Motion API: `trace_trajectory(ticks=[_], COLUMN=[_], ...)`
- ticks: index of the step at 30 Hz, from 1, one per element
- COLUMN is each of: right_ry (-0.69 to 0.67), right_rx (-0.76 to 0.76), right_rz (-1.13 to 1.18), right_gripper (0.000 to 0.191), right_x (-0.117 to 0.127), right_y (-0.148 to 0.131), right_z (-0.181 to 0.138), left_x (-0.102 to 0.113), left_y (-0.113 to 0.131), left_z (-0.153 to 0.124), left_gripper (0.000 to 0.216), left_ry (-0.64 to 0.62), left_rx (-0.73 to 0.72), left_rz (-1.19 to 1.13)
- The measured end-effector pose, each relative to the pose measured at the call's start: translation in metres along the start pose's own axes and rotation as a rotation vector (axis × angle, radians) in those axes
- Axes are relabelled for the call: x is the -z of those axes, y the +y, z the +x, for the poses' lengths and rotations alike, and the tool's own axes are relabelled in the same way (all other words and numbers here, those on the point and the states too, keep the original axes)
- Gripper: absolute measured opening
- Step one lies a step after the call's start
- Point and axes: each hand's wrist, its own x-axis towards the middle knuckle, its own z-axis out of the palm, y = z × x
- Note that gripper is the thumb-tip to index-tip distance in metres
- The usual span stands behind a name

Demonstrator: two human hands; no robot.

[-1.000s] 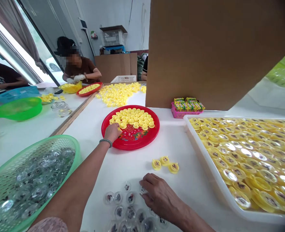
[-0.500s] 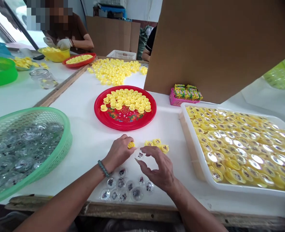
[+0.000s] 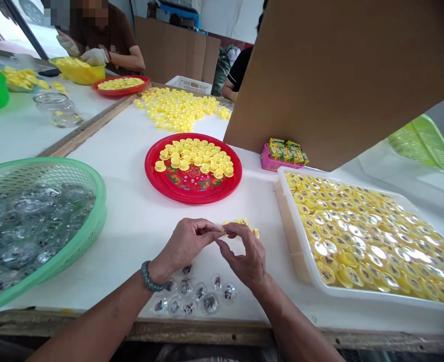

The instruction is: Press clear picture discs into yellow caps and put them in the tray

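Note:
My left hand [image 3: 192,244], with a beaded bracelet on its wrist, is closed in a pinch above the table. My right hand [image 3: 247,256] meets it fingertip to fingertip, thumb and forefinger bent. Their fingers almost wholly hide the small yellow plastic cup and the clear printed disc between them, so I cannot tell whether the two are joined. Just behind my right fingers lie a few yellow cups with printed clear tops [image 3: 242,221], partly hidden. Several loose clear discs with small dark pictures [image 3: 200,291] lie on the table below my hands.
A red tray [image 3: 194,197] carries yellow cups, with more yellow cups [image 3: 180,108] heaped behind. A green basket [image 3: 100,201] of clear discs stands left; a white bin [image 3: 301,251] of topped cups stands right. A cardboard sheet [image 3: 320,75] rises behind a pink basket [image 3: 269,163]. A gloved co-worker [image 3: 122,45] sits far left.
My right hand has brought the clear disc up against the yellow cup in my left hand, and the fingertips now touch. The view has shifted slightly. The co-worker's gloved hands have moved.

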Motion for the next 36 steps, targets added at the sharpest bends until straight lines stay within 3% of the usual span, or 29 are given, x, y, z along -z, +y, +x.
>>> trace_trajectory(ticks=[8, 15, 23, 25, 30, 33, 36], right_ry=[-0.175, -0.094, -0.044, -0.052, -0.179, -0.267, -0.306], right_rx=[0.026, -0.065, -0.150, -0.174, -0.227, -0.246, -0.262], right_rz=[0.029, 0.016, -0.044, -0.037, -0.035, -0.050, -0.087], right_gripper=[0.039, 0.037, 0.027, 0.026, 0.030, 0.031, 0.026], right_x=[-0.004, -0.015, -0.019, -0.018, -0.013, -0.015, -0.020], right_y=[0.002, -0.004, -0.009, -0.007, -0.003, -0.003, -0.004], right_z=[0.003, 0.003, 0.005, 0.006, 0.006, 0.007, 0.006], left_x=[0.009, 0.008, 0.007, 0.015, 0.036, 0.037, 0.030], left_y=[-0.019, -0.017, -0.017, -0.017, -0.026, -0.035, -0.040], left_z=[0.006, 0.005, 0.001, 0.002, 0.008, 0.014, 0.018], left_gripper=[0.018, 0.019, 0.013, 0.015, 0.022, 0.026, 0.026], left_ry=[0.055, 0.032, 0.036, 0.046, 0.264, 0.212, 0.136], left_rx=[0.082, 0.024, -0.025, -0.054, -0.080, -0.062, -0.006], left_rz=[-0.062, -0.163, -0.115, -0.027, 0.433, 0.534, 0.467])
